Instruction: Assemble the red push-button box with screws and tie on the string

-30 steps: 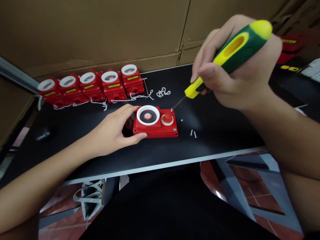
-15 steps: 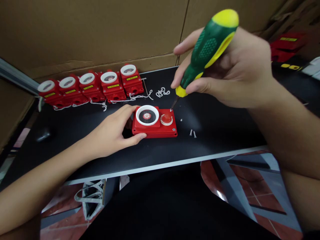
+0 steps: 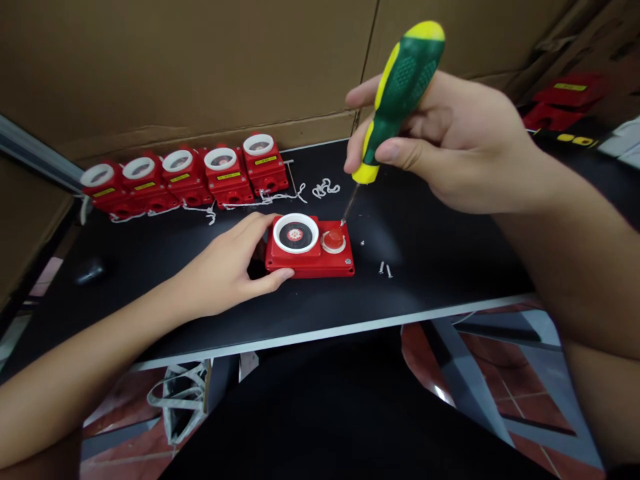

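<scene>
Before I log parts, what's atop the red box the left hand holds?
A white ring around a dark disc, a red dome, and a screw at the near right corner. The screwdriver reaches the far right corner; the left hand hides the far left corner.

The left forearm [image 3: 115, 337] ran in from 8 o'clock to a nearly straight left wrist [image 3: 177, 293]. The left hand [image 3: 223, 270] lay at 9 o'clock in a wide grip, thumb [image 3: 273, 283] toward 3, its far fingertips hidden. The right forearm [image 3: 580, 237] slanted in from between 3 and 4 o'clock; the raised right hand [image 3: 465, 143], at 2, gripped firmly, thumb [image 3: 400, 152] and uppermost visible finger [image 3: 363, 93] pointing roughly toward 9.
</scene>
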`<state>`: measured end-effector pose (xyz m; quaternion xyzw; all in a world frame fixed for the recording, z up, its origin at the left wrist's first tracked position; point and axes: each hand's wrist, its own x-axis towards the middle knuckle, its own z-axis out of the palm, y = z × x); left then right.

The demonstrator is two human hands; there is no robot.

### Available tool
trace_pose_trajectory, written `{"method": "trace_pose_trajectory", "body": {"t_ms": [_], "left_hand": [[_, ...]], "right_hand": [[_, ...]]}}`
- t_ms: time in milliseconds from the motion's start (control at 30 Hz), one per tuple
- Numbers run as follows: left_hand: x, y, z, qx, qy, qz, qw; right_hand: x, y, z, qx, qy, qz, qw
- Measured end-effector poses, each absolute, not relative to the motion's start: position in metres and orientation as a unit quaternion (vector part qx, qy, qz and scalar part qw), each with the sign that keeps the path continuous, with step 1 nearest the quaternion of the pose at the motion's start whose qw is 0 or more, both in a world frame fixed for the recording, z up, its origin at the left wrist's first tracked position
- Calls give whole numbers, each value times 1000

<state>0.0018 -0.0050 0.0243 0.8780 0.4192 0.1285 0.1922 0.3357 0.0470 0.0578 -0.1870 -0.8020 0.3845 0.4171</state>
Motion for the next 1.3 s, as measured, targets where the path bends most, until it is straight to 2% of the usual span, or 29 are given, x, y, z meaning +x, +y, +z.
{"method": "trace_pose_trajectory", "body": {"t_ms": [400,600,767,1067,1167,1300], "left_hand": [[3,-5,24,879,417,127,193],[2,-5,24,875,423,126,197],[1,-4,23,878,419,124,193],[2,-6,24,879,426,114,182],[2,-6,25,879,425,116,183],[2,-6,24,878,423,123,186]], "right_hand": [[344,57,60,-205,-769,412,443],[342,42,67,-192,-802,373,426],[333,41,60,-198,-779,377,461],[313,49,41,-258,-741,293,546],[308,43,41,-235,-722,326,563],[312,40,47,-215,-720,397,527]]}}
